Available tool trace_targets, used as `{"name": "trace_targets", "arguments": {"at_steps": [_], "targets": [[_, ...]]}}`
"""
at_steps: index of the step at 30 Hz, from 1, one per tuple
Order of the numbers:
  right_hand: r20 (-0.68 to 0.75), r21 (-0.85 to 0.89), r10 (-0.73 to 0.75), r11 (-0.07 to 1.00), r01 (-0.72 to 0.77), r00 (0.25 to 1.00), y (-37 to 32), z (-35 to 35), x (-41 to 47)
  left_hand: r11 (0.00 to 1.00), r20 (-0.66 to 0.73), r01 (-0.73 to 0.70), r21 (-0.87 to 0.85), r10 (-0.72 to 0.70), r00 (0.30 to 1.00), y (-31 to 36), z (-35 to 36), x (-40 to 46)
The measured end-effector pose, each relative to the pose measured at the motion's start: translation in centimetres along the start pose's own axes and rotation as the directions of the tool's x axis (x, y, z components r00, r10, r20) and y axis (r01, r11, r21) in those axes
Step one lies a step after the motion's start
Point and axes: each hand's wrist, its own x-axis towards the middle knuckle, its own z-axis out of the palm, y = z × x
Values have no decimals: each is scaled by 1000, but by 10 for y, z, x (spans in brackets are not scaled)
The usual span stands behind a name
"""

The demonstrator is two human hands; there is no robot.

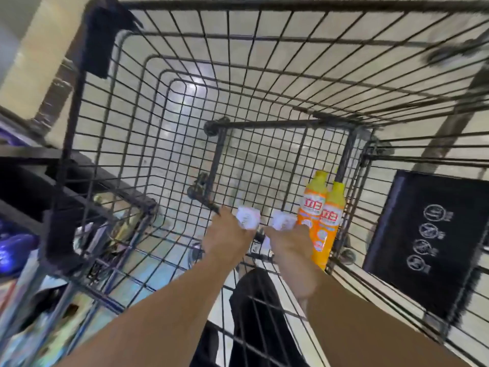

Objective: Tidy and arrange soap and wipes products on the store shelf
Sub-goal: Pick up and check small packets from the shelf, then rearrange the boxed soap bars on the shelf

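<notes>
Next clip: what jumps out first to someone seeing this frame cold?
A black wire shopping cart fills nearly the whole view, seen from above. Two bright orange bottles with yellow caps stand out in its right near corner. Both hands reach into the cart beside them, the left hand and right hand each holding a small white pack.

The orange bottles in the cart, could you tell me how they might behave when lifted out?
The orange bottles look like rigid plastic, so probably stiff in the hand. If full, likely heavy for their size. They are tall, narrow and leaning against the cart corner, so apt to tip or roll once nudged free.
</notes>
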Motion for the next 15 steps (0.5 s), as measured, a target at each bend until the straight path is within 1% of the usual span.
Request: {"name": "trace_targets", "arguments": {"at_steps": [6,8,10,11,13,14,15], "targets": [[123,3,6,1000,-6,992,-1,-3,-1,1000,131,-14,-11,15,991,2,-19,-7],[139,-24,-7,1000,10,990,0,-12,-4,998,158,-18,-60,27,987,0,-35,-14],[136,-48,-61,997,68,989,-1,-26,-14,992,174,-27,-126,49,984,-5,-56,-25],[145,-57,-112,991,121,983,-5,-36,-24,983,170,-40,-178,71,983,-7,-69,-32],[161,-21,-235,970,241,959,-13,-55,-51,927,128,-100,-362,155,980,-16,-98,-51],[177,33,-296,955,295,939,-16,-64,-73,881,73,-138,-452,191,979,-24,-116,-63],[189,127,-358,932,338,915,-18,-72,-98,842,-18,-190,-505,210,978,-32,-134,-78]]}}
